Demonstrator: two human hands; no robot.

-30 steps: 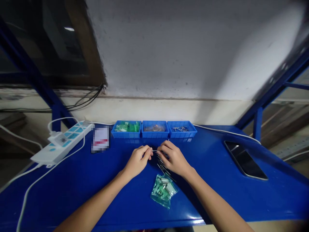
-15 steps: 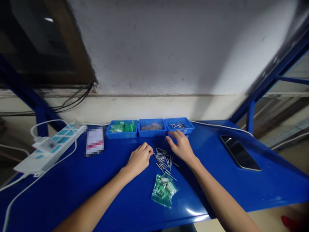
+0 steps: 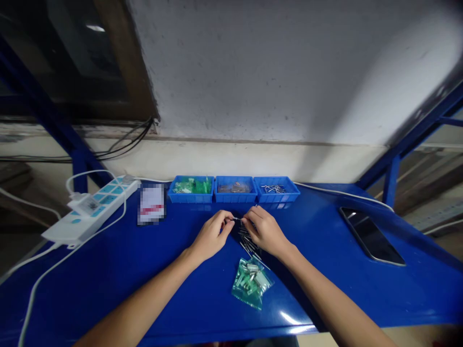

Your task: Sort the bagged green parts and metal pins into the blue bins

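A thin metal pin [image 3: 236, 219] with a small thicker part spans the gap between my two hands. My left hand [image 3: 213, 232] pinches one end of it between thumb and fingers. The other end is in the pinch of my right hand [image 3: 266, 229]; the fingertips partly hide it. Below and between the hands lies a loose pile of similar metal pins [image 3: 248, 243], partly covered by my right hand. Closer to me, a clear green-tinted plastic bag [image 3: 251, 284] holds small green, white and metal parts.
Along the wall stand three blue bins: one with green packets [image 3: 191, 186], one with brownish contents [image 3: 236, 188], one with metal pins [image 3: 277, 190]. A power strip [image 3: 90, 212] with white cables and a blurred card [image 3: 152, 205] are at left. A phone [image 3: 372, 236] lies at right.
My right hand has come from near the right bin in to my left hand and closed on the pin. The view has shifted slightly, so everything sits a little further right.
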